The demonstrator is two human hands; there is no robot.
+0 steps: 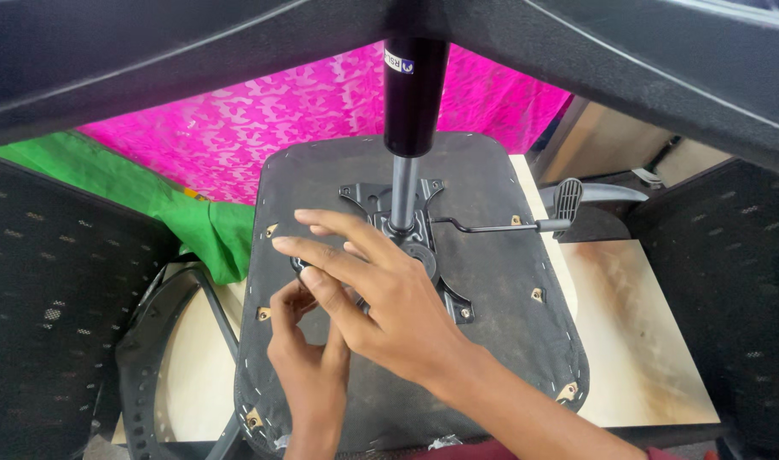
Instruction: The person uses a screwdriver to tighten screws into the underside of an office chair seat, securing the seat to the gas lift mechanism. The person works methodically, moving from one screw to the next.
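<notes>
**Both hands at the mechanism of an upturned chair seat**

Green cloth (pixel 193 226) and pink cloth (pixel 262 119) drape behind your pale bench (pixel 654 341). On it the chair seat (pixel 509 290) lies underside up. Your left hand (pixel 308 358) pinches its fingers (pixel 289 300) narrowly on a small black part at the metal mechanism plate (pixel 424 247); whether it grips it, I cannot tell. Your right hand (pixel 372 298) spreads wide over it. Rightward runs the lever (pixel 492 227).

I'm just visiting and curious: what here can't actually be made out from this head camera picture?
- What the left hand pinches: hidden under the right hand.
- Front-left part of the metal plate: covered by both hands.
- Top of the gas cylinder: cut off by the chair base.
- Seat underside, near edge: cut off by the frame.
</notes>
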